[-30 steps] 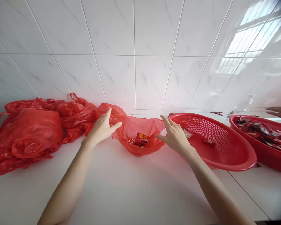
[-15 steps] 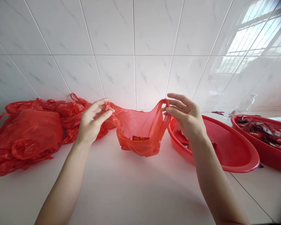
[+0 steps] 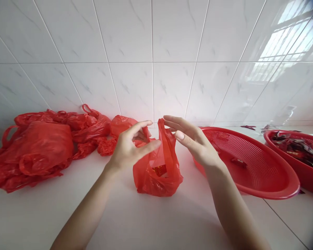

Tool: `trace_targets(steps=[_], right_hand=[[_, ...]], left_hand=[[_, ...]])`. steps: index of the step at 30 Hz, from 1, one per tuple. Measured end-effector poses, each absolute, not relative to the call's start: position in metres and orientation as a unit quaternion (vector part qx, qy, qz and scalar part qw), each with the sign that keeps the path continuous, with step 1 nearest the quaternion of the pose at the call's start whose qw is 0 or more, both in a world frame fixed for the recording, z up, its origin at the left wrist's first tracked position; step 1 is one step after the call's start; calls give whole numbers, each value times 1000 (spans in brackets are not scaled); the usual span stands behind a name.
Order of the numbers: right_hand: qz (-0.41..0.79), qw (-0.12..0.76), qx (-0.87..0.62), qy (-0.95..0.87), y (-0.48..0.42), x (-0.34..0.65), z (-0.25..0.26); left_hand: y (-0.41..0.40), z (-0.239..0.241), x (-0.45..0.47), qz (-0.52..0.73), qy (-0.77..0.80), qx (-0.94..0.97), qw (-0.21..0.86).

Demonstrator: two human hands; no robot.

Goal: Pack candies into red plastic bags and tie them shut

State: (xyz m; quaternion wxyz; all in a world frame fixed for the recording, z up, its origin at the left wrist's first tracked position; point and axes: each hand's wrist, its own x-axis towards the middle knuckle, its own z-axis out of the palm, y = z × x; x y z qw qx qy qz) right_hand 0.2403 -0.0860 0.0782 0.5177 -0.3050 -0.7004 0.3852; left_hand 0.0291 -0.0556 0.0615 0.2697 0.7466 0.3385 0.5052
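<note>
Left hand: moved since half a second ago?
Yes, to the right. Judged against the tiled wall's middle vertical grout line, the left hand was well to its left and is now much closer to it.

Head view: red plastic bag between two hands on the worktop.
The bag (image 3: 159, 185) stands upright on the worktop (image 3: 146, 225), mouth open, with a packet (image 3: 159, 170) visible inside. The left hand (image 3: 127, 149) and right hand (image 3: 198, 142) flank its upper part, thumbs and fingers parted; contact with the handles is unclear. More red bags (image 3: 48, 142) lie piled at left. At right, a perforated red basket (image 3: 263, 156) sits beside a second red basket (image 3: 306, 175) containing wrapped packets (image 3: 297, 146).
</note>
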Motion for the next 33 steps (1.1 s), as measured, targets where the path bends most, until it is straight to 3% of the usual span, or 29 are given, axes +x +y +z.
trace_targets(steps=[3, 6, 12, 20, 27, 33], right_hand=[[398, 490, -301, -715, -95, 238, 80], [390, 484, -303, -722, -99, 237, 80], [344, 535, -329, -698, -86, 243, 73], [396, 421, -292, -762, -52, 231, 46], [475, 607, -290, -567, -35, 225, 34], [471, 699, -331, -424, -16, 239, 23]], left_hand=[[-63, 62, 52, 458, 371, 787, 179], [-66, 60, 65, 442, 373, 801, 154], [-57, 59, 58, 527, 336, 754, 205], [-44, 70, 46, 603, 299, 678, 294], [-33, 77, 27, 636, 321, 651, 261], [-18, 80, -13, 637, 406, 633, 171]])
